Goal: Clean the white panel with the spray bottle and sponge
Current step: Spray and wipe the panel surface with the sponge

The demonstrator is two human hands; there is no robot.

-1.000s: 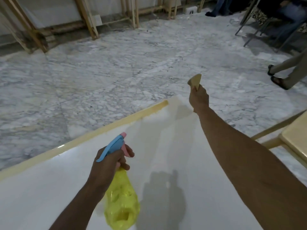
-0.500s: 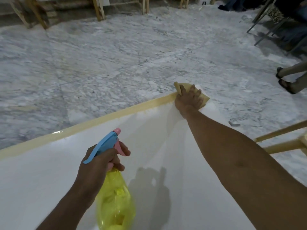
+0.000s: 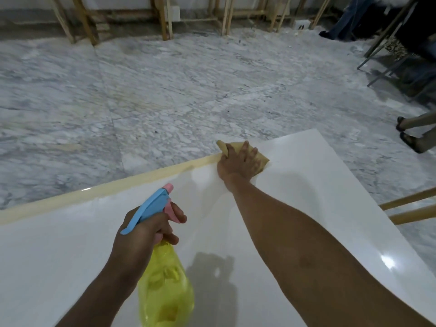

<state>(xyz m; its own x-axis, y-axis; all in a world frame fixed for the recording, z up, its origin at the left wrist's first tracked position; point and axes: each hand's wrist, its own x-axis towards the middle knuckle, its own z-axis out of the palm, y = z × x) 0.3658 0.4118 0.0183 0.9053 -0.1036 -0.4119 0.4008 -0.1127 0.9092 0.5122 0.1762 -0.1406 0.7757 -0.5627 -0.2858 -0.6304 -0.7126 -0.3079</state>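
Grey-veined marble floor (image 3: 165,90) fills the upper half of the head view, polished and mottled, running back to a row of bare wooden frames (image 3: 165,17) standing along the far wall. At the upper right are thin metal chair legs (image 3: 377,60) and dark clothing, and lower on the right edge a sandalled foot (image 3: 409,141) of another person rests on the floor. Two pale wooden rails (image 3: 410,208) poke in from the right, just beside the panel's edge.

Across the lower half lies the white panel (image 3: 318,185), glossy and flat, with light glints and soft shadows of the arms on it. Its far long edge carries a tan strip (image 3: 118,185), matte, like tape or raw board; which one cannot be told.

Near the panel's far corner the right hand (image 3: 238,161) lies palm down with fingers spread over the sponge (image 3: 260,161), a thin, floppy, mustard-yellow pad pressed flat on the white surface, one corner sticking out past the tan strip. Most of the pad is hidden under the hand.

Closer in, the left hand (image 3: 144,234) is wrapped around the neck of the spray bottle (image 3: 165,286), fingers curled at the pink trigger. The body is translucent yellow plastic, the head blue with a pink nozzle, held above the panel and aimed away toward the far edge.
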